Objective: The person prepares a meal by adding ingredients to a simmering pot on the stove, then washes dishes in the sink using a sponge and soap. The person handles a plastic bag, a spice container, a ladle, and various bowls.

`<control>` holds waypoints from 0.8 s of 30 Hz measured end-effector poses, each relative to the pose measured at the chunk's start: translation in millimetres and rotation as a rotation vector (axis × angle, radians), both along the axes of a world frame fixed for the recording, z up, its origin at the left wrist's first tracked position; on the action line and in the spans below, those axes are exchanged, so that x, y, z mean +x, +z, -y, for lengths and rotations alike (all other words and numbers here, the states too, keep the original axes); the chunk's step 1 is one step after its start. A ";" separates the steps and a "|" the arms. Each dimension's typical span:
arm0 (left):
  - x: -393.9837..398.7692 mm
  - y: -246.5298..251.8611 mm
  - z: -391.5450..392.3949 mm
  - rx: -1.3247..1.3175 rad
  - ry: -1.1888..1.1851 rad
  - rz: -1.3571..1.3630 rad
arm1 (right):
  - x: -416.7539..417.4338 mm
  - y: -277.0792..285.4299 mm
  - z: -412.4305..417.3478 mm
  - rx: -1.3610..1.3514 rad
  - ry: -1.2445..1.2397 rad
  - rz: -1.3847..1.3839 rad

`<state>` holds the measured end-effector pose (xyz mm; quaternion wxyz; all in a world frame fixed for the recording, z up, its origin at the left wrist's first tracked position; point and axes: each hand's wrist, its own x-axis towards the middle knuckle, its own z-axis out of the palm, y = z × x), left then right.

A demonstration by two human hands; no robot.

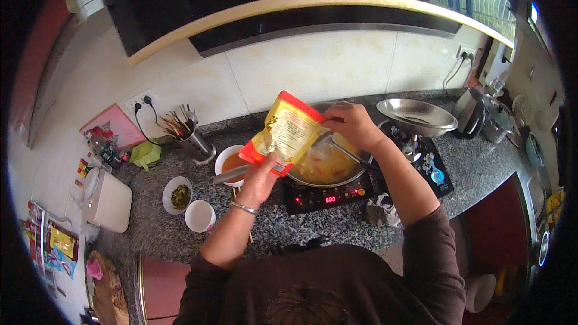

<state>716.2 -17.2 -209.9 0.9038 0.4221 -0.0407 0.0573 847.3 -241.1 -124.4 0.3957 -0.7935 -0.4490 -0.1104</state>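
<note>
A red-and-yellow printed pouch is tilted over a pan of yellow broth with red bits in it. My left hand, with a bracelet at the wrist, grips the pouch by its lower edge. At the pouch's upper right edge, my right hand has its fingers pinched around a small dark piece; whether it also grips the pouch edge is hard to see. A ladle rests in the pan, its dark handle toward the right forearm. The pan sits on an induction cooker with lit red digits.
Left of the pan stand a bowl of orange liquid, a bowl of dark green pieces and a white cup. Farther left are a utensil holder and a lidded container. A steel basin and kettle stand right.
</note>
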 end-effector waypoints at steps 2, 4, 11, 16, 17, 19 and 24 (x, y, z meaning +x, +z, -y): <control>5.6 -12.3 9.3 -0.036 0.006 0.039 | 0.7 4.1 -4.2 0.093 0.050 -0.033; -0.4 -17.3 19.4 -0.054 0.018 0.036 | -6.5 17.3 -10.2 0.063 0.000 -0.126; -29.6 -24.7 40.3 -0.180 -0.017 -0.076 | -21.5 31.7 -28.3 0.145 0.077 -0.209; -67.9 -40.1 39.2 -0.252 -0.003 -0.122 | -63.4 29.3 -54.8 0.053 0.134 -0.257; -77.9 -42.0 39.8 -0.264 0.015 -0.070 | -74.1 28.3 -56.7 0.058 0.175 -0.246; -103.5 -53.1 30.8 -0.267 0.069 0.050 | -102.3 32.7 -75.3 0.070 0.256 -0.301; -181.0 -54.1 -17.5 -0.022 0.339 -0.087 | -169.8 39.7 -124.2 0.015 0.408 -0.234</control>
